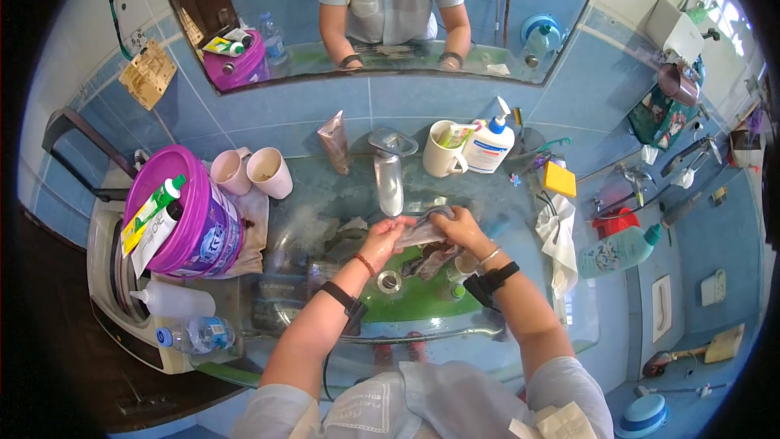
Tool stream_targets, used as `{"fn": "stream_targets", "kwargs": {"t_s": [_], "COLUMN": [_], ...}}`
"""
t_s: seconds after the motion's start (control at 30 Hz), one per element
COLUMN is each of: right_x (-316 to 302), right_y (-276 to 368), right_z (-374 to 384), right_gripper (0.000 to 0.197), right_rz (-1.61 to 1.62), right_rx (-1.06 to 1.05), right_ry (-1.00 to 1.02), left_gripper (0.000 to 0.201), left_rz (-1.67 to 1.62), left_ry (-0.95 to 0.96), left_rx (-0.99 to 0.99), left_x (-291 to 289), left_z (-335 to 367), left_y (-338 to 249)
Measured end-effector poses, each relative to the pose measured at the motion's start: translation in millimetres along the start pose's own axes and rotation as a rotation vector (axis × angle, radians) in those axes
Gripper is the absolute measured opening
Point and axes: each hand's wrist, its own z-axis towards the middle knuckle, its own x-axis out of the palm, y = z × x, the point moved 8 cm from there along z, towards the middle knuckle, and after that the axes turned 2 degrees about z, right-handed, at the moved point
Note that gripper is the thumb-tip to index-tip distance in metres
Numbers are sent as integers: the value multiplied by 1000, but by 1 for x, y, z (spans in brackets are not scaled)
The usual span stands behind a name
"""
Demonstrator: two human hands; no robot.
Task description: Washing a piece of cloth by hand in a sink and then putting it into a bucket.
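Observation:
A thin, wet grey cloth (422, 233) is stretched between my hands just below the spout of the silver faucet (390, 183). My left hand (380, 239) is closed on its left end, fingertips pinched. On the other side my right hand (463, 232) grips the bunched right end. Whether the cloth is a sock or another small garment I cannot tell. Under my hands is the glass sink (439, 333), with a round metal drain (389, 281) and green showing through. A crumpled dark wet cloth (431, 266) lies in the basin near my right hand.
On the left stand a purple bucket (183, 211) with tubes on its lid, two pink cups (269, 173), a white squeeze bottle (177, 299) and a water bottle (197, 335). At the right are a mug (443, 154), a pump bottle (490, 146) and a yellow sponge (560, 180).

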Motion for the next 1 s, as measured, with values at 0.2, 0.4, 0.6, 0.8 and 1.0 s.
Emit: {"fn": "stream_targets", "kwargs": {"t_s": [0.2,0.4,0.6,0.8,1.0], "right_x": [-1,56,98,44,75], "right_y": [15,52,11,20,50], "right_z": [-6,-34,-16,5,-29], "right_gripper": [68,48,20,20,33], "right_rz": [-631,-527,237,480,-344], "right_rx": [6,-626,11,-95,-743], "right_ry": [99,24,498,276,-360], "left_gripper": [32,20,22,26,25], "left_rz": [1311,275,219,418,267], "left_ry": [-50,-12,-15,-88,-217], "left_rx": [193,7,85,-69,99], "left_x": [-15,-27,-32,-39,-13], "left_z": [-18,-19,-29,-25,30], "left_y": [-30,-51,-59,-46,18]}}
